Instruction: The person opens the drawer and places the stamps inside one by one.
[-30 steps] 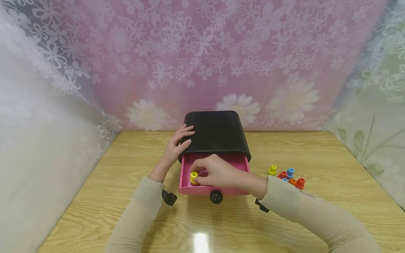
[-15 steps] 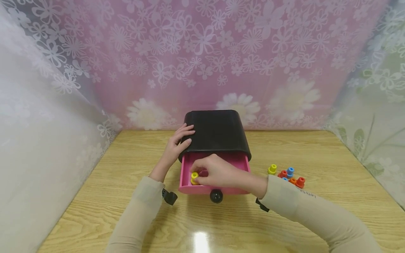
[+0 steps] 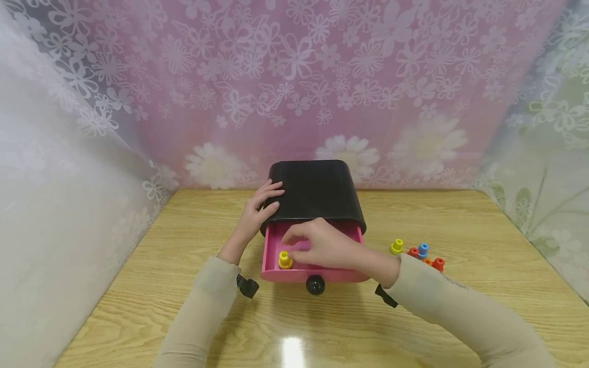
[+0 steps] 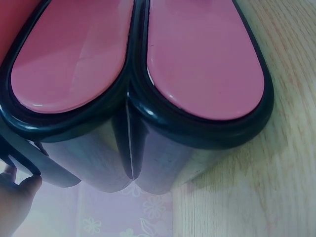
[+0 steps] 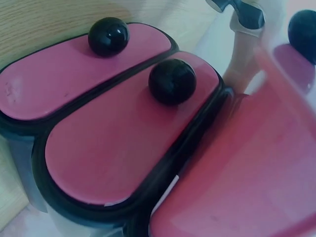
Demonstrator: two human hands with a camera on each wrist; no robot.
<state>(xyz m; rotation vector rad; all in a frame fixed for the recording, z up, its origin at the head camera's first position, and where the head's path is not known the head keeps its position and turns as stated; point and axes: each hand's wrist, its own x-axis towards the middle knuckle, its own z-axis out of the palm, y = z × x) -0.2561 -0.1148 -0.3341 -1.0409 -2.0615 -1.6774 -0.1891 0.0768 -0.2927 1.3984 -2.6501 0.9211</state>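
A small yellow plastic peg [image 3: 285, 260], hollow at the top and flared at the base, stands in the front left corner of a pulled-out pink drawer [image 3: 271, 248]. My right hand [image 3: 322, 244] is over that drawer, with thumb and index finger spread apart beside the peg and pink showing between them. The drawer belongs to a black cabinet [image 3: 317, 191]. On the cabinet's upper left edge rests my left hand [image 3: 257, 207], fingers lying across the top. The left wrist view catches part of the left hand [image 4: 15, 200] against the cabinet's side.
Right of the cabinet, several pegs stand on the wooden table [image 3: 331, 332], among them a yellow peg [image 3: 397, 246], a blue peg [image 3: 423, 250] and a red peg [image 3: 438, 264]. Lower pink drawers with black knobs [image 5: 172, 82] are closed. A flowered curtain [image 3: 294, 92] hangs behind.
My right thumb and finger have parted from the yellow peg, and the hand has shifted slightly up and right. The peg now stands by itself in the drawer. My left hand has stayed put.
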